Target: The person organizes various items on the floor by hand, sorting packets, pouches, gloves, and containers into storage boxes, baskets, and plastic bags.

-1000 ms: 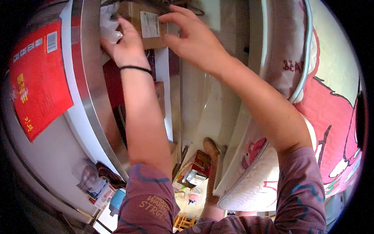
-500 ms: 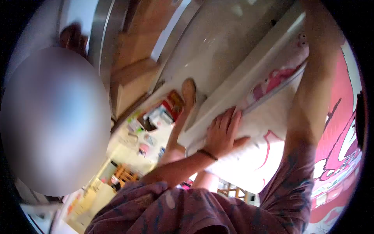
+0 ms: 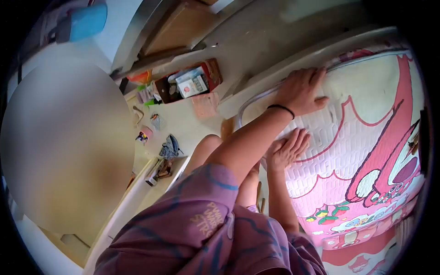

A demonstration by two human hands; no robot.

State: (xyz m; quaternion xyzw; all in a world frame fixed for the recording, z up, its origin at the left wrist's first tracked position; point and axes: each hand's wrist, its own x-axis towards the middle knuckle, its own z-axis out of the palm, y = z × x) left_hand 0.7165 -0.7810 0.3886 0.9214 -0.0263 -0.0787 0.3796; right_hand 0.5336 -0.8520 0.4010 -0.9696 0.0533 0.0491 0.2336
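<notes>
My left hand (image 3: 301,91), with a black band at its wrist, presses on the near edge of a pink and white quilted mattress cover (image 3: 330,137). Its fingers are spread and reach toward the bed's side rail. Just below it, my right hand (image 3: 288,149) lies flat on the same cover, fingers extended. Neither hand holds anything. The cover has cartoon prints and a pale piped border along its edge.
A red-sided box (image 3: 213,73) with packets in it stands at upper centre. Near it on a pale surface lie small items and a blue bundle (image 3: 170,146). A wooden box (image 3: 183,27) is at the top, and a blue object (image 3: 88,22) at upper left.
The view has swung toward the bed. My left hand has left the boxes and come onto the cover; my right hand has come down beside it, from raised to flat.
</notes>
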